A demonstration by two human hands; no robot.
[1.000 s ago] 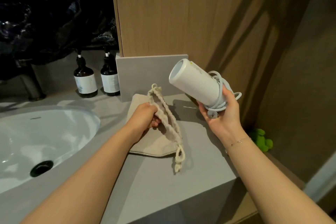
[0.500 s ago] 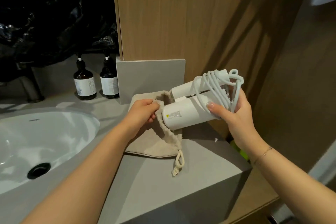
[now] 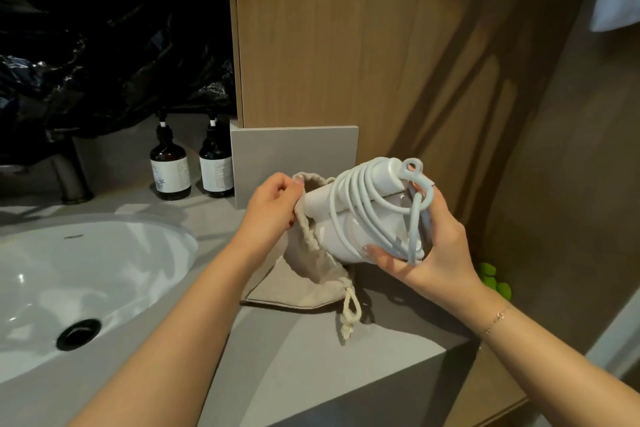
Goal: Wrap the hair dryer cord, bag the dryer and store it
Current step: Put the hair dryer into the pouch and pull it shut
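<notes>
The white hair dryer (image 3: 349,236), folded, has its pale cord (image 3: 367,204) wound around it in several loops. My right hand (image 3: 433,253) grips its rear end and the cord. The dryer's front end is inside the mouth of the beige drawstring bag (image 3: 311,274), which rests on the grey counter (image 3: 294,357). My left hand (image 3: 273,204) pinches the bag's rim and holds the mouth open. The bag's rope drawstring (image 3: 349,312) hangs over its lower corner.
A white sink (image 3: 86,274) lies to the left with a tap (image 3: 65,173) behind it. Two brown pump bottles (image 3: 192,166) stand at the back by a grey panel (image 3: 294,156). A wooden wall rises behind. A green object (image 3: 493,281) lies below on the right.
My right hand turned the dryer from pointing up-left to lying level, then pushed its front end into the bag. My left hand lifted the bag's rim off the counter.
</notes>
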